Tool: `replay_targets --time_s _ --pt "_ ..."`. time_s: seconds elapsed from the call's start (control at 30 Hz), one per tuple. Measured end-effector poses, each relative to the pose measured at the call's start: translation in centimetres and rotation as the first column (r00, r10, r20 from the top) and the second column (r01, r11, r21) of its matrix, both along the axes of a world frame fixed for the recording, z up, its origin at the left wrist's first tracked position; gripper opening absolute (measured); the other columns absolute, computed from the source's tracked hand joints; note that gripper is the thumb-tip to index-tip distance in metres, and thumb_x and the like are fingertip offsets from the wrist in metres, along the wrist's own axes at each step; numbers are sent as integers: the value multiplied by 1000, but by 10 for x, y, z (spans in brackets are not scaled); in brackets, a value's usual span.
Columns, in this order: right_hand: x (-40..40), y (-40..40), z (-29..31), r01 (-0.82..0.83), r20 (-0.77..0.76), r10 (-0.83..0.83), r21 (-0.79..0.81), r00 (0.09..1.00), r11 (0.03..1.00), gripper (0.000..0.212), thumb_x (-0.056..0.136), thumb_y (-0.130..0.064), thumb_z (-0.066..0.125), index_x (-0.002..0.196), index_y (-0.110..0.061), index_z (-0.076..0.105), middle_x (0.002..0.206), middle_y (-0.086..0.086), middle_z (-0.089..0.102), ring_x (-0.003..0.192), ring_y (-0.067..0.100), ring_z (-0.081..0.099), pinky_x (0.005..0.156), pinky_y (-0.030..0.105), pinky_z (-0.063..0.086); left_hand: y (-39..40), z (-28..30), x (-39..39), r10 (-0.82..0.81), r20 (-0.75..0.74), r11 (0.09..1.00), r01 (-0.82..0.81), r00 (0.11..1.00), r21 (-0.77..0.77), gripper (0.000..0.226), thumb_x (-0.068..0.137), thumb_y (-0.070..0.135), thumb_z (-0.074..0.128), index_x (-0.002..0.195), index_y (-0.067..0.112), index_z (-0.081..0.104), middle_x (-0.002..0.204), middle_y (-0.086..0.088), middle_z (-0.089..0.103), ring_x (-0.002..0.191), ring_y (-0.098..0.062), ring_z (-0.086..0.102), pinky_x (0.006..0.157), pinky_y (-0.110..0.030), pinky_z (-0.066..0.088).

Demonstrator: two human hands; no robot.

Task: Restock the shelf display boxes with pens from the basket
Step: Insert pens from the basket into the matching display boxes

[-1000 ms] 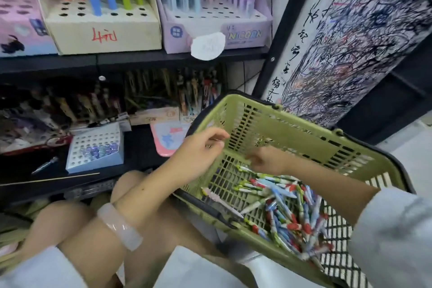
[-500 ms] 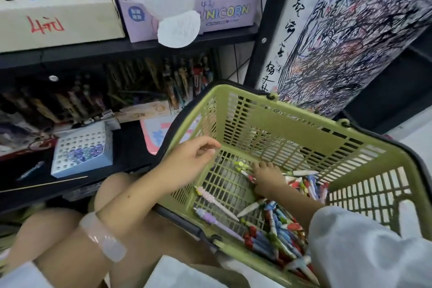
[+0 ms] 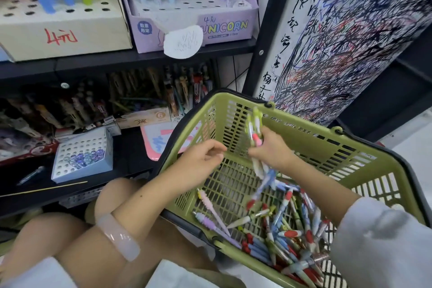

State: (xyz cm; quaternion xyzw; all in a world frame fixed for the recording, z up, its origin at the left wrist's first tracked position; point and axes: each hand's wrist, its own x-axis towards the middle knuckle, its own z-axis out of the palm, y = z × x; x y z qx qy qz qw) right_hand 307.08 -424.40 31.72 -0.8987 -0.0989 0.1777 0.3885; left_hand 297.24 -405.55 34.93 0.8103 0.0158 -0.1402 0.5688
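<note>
Early stage: right hand (image 3: 272, 149) grips a pen bunch (image 3: 254, 133), left hand (image 3: 201, 161) loosely curled, empty; basket (image 3: 327, 145) still loaded, display boxes (image 3: 196, 23) half-empty.

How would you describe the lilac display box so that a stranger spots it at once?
Find the upper shelf beside the scribbled board. The lilac display box stands at its right end. Unlike the cream box beside it, it reads UNICORN and holds pastel pens.
</note>
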Motion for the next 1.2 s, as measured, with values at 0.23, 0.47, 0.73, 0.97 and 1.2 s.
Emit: replay_targets --time_s 0.23,0.47,0.73,0.97,1.2 --pt "-27 46 66 176 -329 43 603 943 778 15 84 3 52 75 -9 55 54 -1 61 53 9 62 52 21 52 -33 20 4 -11 -173 956 -40 985 -290 78 82 35 67 143 32 19 135 9 47 127 -14 43 110 -39 32" --pt "-45 55 86 45 -158 57 572 986 819 9 91 -19 54 82 -17 55 68 -2 62 60 9 60 56 24 45 -29 39 -3 77 -221 803 -192 972 -565 19 86 -1 57 97 15 58 60 3 64 56 -14 61 59 -27 53" --pt "-42 65 115 -59 -97 148 607 984 792 18 94 -11 51 98 -24 62 97 -1 71 92 11 66 87 25 53 -3 62 -2 56 -106 786 -109 993 -609 17 88 16 60 103 16 65 81 -4 67 71 -12 65 66 -30 56" --pt "-45 76 133 -155 -1 193 591 981 791 11 89 -36 56 99 -32 56 84 -24 69 84 -9 63 69 4 46 7 73 -7 120 9 786 -89 993 -612 13 89 20 57 97 14 66 75 -1 66 72 -12 62 66 -22 53" --pt "-48 98 140 -132 206 11 586 979 800 22 94 -41 43 110 -29 53 98 -6 61 100 13 59 97 38 46 22 84 -11 236 117 770 -112 965 -628 12 90 19 56 97 17 65 69 6 67 66 -8 62 66 -22 50"
